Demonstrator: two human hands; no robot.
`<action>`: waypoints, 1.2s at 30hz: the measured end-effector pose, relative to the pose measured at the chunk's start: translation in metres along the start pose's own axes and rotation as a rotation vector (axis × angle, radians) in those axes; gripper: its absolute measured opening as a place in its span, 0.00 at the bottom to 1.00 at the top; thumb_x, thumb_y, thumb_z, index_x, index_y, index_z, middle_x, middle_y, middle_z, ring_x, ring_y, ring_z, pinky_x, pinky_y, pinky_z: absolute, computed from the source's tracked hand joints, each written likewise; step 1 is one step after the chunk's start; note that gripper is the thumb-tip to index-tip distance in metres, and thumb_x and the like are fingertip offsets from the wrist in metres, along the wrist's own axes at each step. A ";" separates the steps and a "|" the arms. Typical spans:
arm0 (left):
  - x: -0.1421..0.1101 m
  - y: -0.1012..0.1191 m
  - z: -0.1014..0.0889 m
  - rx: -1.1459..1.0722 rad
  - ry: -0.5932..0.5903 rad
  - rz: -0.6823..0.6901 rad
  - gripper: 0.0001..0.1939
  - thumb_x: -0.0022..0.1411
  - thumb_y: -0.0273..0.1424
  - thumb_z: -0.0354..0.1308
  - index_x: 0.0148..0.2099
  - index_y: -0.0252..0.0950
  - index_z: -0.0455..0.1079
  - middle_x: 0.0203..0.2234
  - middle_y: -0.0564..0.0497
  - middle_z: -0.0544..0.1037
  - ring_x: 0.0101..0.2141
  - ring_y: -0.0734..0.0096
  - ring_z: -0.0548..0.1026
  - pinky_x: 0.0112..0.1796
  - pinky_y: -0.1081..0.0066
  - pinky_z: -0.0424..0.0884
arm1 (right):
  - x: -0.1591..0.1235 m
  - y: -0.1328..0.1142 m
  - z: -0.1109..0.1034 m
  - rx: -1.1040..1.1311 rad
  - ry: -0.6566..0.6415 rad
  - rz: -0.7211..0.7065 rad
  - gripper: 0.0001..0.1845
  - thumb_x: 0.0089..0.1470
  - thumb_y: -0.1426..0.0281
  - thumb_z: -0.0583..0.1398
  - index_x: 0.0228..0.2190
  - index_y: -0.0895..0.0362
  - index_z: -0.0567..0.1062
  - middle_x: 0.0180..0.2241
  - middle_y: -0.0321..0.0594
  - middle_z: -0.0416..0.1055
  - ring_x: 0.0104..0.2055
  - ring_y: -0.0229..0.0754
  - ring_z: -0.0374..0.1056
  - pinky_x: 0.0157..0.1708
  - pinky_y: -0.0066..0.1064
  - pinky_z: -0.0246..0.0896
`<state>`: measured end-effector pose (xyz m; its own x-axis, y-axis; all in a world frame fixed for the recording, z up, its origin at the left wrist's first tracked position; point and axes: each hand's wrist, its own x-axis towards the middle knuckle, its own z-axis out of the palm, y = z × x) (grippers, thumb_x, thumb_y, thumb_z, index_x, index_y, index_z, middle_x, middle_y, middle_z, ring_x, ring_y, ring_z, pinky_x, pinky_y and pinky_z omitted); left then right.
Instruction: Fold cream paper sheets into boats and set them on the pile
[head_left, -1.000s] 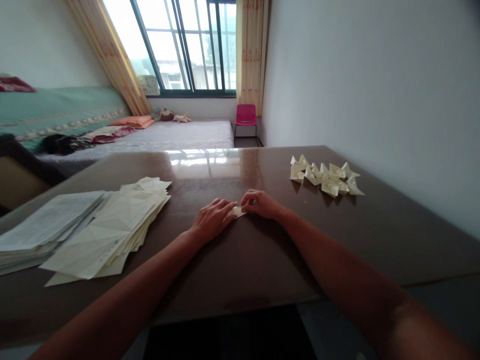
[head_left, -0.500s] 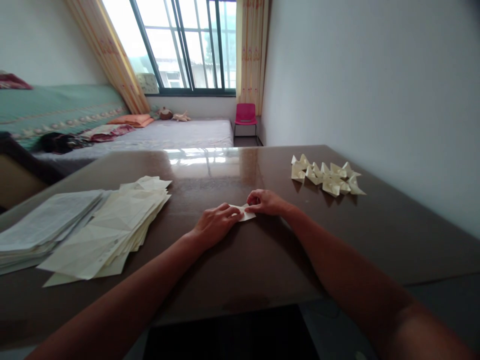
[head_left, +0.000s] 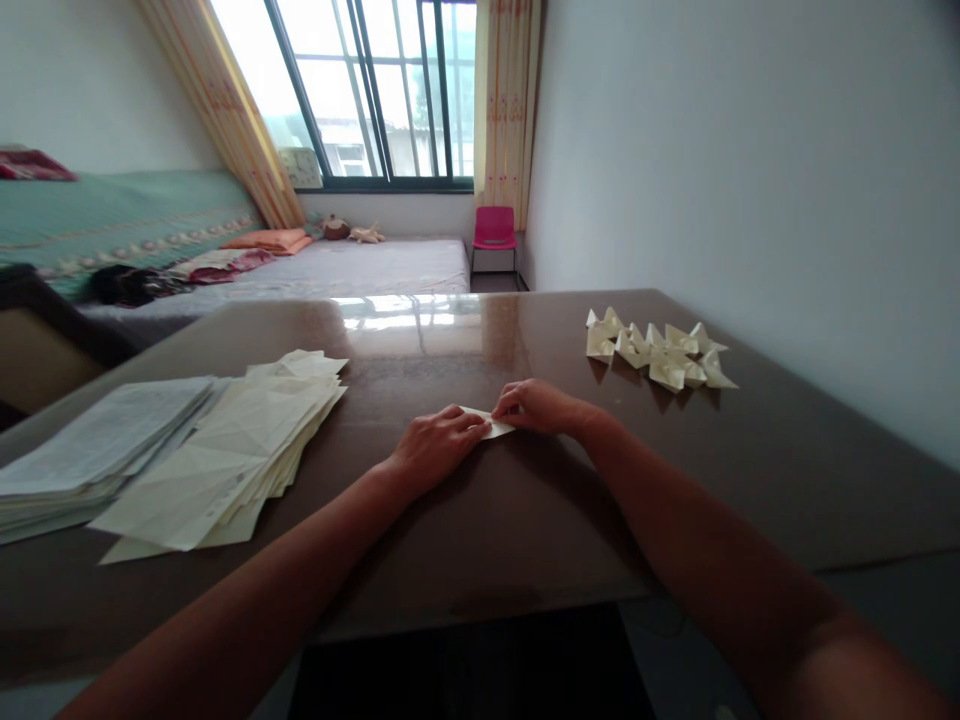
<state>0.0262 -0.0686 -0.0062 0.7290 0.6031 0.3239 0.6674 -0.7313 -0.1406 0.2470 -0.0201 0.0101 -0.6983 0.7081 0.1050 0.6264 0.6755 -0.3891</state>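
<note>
A small piece of folded cream paper (head_left: 498, 430) lies on the brown table between my hands. My left hand (head_left: 441, 442) presses on its left part, with the fingers together on the paper. From the right, my right hand (head_left: 534, 406) pinches the paper's upper edge with curled fingers. Both sets of fingertips nearly meet and cover much of the sheet, so the exact fold is hidden.
To the left lie a fanned stack of creased cream sheets (head_left: 247, 430) and a pile of printed papers (head_left: 97, 440). Several folded paper shapes with points (head_left: 660, 350) stand at the right on the glossy table (head_left: 450, 530). Behind are a bed (head_left: 390, 262) and a pink chair (head_left: 495, 228).
My right fingers have closed in on the paper's upper edge, and its right end looks flatter. The left hand has shifted very slightly right. The whole view has moved a little.
</note>
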 end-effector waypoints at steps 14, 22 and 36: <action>0.000 -0.005 0.001 -0.136 0.016 -0.197 0.22 0.69 0.33 0.41 0.64 0.45 0.55 0.42 0.50 0.74 0.41 0.68 0.72 0.39 0.70 0.69 | 0.002 0.000 0.003 0.067 0.040 0.149 0.11 0.57 0.69 0.55 0.36 0.59 0.77 0.32 0.40 0.75 0.32 0.37 0.68 0.35 0.25 0.58; -0.001 -0.008 0.006 -0.096 0.031 -0.188 0.20 0.66 0.29 0.44 0.58 0.45 0.65 0.53 0.48 0.68 0.52 0.61 0.64 0.49 0.62 0.68 | 0.006 0.000 0.016 -0.052 0.177 0.209 0.13 0.52 0.69 0.61 0.40 0.60 0.71 0.37 0.42 0.73 0.34 0.37 0.66 0.34 0.26 0.56; 0.006 -0.020 0.020 -0.107 -0.041 -0.225 0.25 0.66 0.38 0.47 0.63 0.40 0.58 0.49 0.43 0.68 0.48 0.57 0.66 0.50 0.56 0.64 | 0.004 -0.003 0.014 -0.033 0.135 0.177 0.08 0.52 0.66 0.61 0.33 0.57 0.77 0.31 0.39 0.75 0.32 0.37 0.68 0.33 0.25 0.57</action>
<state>0.0204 -0.0441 -0.0201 0.5705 0.7655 0.2977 0.7955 -0.6051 0.0316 0.2373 -0.0217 -0.0011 -0.5251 0.8359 0.1600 0.7476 0.5429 -0.3826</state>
